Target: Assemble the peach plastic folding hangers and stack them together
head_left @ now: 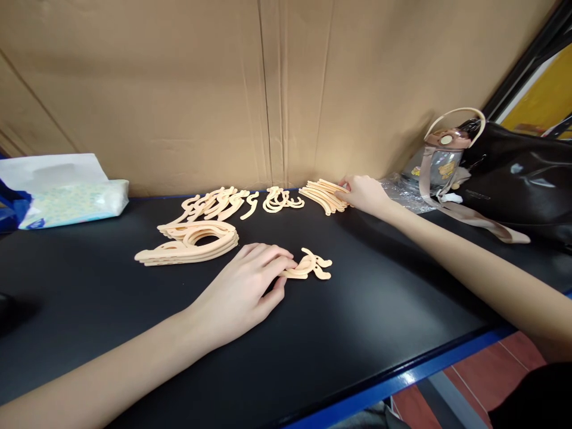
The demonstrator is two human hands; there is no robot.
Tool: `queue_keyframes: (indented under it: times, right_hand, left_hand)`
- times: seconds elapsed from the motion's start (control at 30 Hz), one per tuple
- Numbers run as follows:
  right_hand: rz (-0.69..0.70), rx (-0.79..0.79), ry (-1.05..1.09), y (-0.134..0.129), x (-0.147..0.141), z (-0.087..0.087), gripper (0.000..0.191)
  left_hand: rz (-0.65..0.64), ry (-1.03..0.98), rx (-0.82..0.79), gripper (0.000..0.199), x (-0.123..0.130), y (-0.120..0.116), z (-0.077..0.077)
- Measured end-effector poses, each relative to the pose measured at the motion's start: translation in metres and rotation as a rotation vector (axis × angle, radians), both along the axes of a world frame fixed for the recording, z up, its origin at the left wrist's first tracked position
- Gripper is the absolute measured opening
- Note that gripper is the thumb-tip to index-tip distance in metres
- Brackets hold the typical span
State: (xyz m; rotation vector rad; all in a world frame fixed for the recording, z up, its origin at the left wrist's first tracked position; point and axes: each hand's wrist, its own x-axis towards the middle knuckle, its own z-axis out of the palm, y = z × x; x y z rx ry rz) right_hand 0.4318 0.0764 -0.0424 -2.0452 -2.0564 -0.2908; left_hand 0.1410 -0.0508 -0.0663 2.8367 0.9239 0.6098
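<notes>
Hooked pieces were pinched by the left hand; curved strips, touched by the right hand, grip unclear, could have been scattered by tugging.

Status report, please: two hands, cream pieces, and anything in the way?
Left hand on small cream pieces. Right hand touching cream strips. Bottle and black bag at right, blocking neither hand.

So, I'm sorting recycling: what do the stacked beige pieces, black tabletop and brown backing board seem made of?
Stacked beige pieces: probably plastic, smooth satin, with even colour and rounded edges. Black tabletop: perhaps laminate, semi-gloss, given its soft blurred glare. Brown backing board: likely cardboard, matte, with visible creases.
</notes>
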Motion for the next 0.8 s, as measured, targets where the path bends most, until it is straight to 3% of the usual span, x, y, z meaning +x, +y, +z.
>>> queue_keyframes:
  times: [0.37,0.43,0.6,0.8]
  right_hand:
    - [0.062,0.144,0.072,-0.006,-0.001,0.006,0.025]
    - [0.171,0.173,0.092,-0.015,-0.007,0.006,0.024]
    - [0.597,0.118,0.213,-0.043,-0.041,-0.004,0.017]
    - [0.737,0.012,0.191,-0.064,-0.067,-0.016,0.012]
  left_hand:
    - [-0.002,-0.007,-0.005,0.024,0.001,0.001,0.001]
    - [-0.024,-0.015,-0.002,0.024,0.002,0.0,0.002]
    - [-0.071,-0.022,0.012,0.021,0.002,-0.002,0.004]
    - [-0.098,0.0,-0.016,0.022,0.001,-0.003,0.004]
